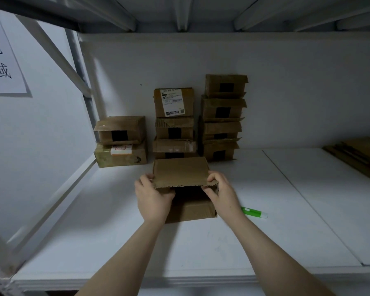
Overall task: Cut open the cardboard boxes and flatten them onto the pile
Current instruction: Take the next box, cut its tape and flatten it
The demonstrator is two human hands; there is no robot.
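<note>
I'm working on a white shelf (265, 210) in a metal rack, with a white wall behind it. At frame centre the cardboard box (190, 207) sits on the shelf, its top flap (181, 171) lifted. My left hand (152, 195) and right hand (220, 191) each pinch a near corner of that flap, fingers curled over it. A green cutter (254, 212) lies just right of my right wrist. Stacked boxes (222, 116) stand behind against the wall. The flattened pile (359, 154) lies at the right edge, and a paper sign (2, 60) hangs upper left.
</note>
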